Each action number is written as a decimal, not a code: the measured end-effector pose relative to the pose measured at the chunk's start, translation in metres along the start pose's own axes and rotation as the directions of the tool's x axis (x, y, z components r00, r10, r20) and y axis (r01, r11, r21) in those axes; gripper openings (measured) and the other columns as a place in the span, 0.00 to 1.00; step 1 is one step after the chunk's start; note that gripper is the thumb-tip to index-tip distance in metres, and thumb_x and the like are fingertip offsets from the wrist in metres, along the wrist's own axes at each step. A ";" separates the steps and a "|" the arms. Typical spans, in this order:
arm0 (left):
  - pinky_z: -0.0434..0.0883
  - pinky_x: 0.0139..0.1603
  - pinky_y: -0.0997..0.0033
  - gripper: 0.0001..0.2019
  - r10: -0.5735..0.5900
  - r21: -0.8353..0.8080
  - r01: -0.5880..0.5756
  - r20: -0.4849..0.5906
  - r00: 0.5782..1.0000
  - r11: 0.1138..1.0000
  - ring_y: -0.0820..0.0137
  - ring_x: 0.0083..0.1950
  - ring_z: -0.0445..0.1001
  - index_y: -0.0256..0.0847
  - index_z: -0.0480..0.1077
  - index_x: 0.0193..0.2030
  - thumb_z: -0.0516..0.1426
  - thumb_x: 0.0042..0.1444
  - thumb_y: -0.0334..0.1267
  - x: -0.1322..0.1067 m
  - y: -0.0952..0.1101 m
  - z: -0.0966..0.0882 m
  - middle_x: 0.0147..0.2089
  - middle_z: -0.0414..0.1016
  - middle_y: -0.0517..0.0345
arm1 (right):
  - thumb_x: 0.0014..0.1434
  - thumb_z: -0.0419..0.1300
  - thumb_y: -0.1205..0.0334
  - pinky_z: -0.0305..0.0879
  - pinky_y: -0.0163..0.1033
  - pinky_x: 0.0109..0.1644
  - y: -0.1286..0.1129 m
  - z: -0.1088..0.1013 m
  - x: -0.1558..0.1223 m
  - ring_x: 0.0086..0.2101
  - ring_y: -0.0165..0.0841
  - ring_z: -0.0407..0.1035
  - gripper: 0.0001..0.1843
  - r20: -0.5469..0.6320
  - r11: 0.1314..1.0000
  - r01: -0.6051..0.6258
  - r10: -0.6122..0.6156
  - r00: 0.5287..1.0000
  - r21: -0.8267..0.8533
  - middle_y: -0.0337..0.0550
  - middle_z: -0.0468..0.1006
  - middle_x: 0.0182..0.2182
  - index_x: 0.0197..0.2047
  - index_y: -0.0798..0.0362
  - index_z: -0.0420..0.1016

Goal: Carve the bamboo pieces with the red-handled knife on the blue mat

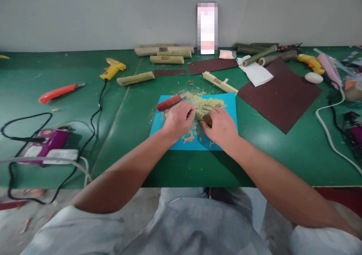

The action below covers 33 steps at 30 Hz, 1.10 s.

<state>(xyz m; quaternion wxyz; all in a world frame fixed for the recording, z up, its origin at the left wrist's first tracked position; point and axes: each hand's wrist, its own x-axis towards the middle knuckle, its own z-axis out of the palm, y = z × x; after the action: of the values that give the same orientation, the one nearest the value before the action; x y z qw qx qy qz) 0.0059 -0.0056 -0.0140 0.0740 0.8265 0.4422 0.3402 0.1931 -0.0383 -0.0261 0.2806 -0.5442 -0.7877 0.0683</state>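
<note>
Over a blue sheet (226,104) strewn with shavings, my left hand (178,121) is curled round one end of a short bamboo piece (199,115). My right hand (222,127) is closed on a small brown scrap of sandpaper (207,119), pressed against the same bamboo piece. A red-handled carving knife (171,101) lies on the sheet just beyond my left hand, untouched.
On the green table (127,142) lie several bamboo sections (166,59), a notched bamboo piece (219,83), brown sandpaper sheets (279,93), a yellow glue gun (111,69), an orange utility knife (59,92), a purple device (46,142) with cables at left, and white paper (256,73).
</note>
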 end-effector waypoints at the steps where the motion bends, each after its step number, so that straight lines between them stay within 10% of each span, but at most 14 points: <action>1: 0.71 0.41 0.65 0.11 -0.008 0.004 0.008 0.012 1.000 1.000 0.67 0.37 0.74 0.40 0.72 0.34 0.52 0.66 0.34 0.000 0.000 0.000 0.34 0.77 0.53 | 0.62 0.61 0.60 0.68 0.52 0.47 0.000 0.001 0.000 0.43 0.46 0.70 0.06 -0.008 1.000 0.008 -0.008 1.000 0.008 0.52 0.75 0.36 0.34 0.51 0.69; 33: 0.64 0.32 0.67 0.10 -0.098 0.066 0.098 0.003 0.995 0.993 0.70 0.30 0.67 0.42 0.64 0.28 0.54 0.62 0.34 -0.002 -0.001 0.001 0.28 0.69 0.58 | 0.63 0.59 0.61 0.67 0.54 0.50 0.002 0.007 -0.002 0.45 0.47 0.68 0.04 0.029 0.999 0.041 -0.041 0.999 0.010 0.53 0.74 0.40 0.37 0.51 0.68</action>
<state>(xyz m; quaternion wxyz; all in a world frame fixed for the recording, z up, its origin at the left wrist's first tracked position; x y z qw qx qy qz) 0.0053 -0.0062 -0.0157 0.0647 0.8069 0.4930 0.3188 0.1917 -0.0379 -0.0339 0.2732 -0.5256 -0.8023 0.0740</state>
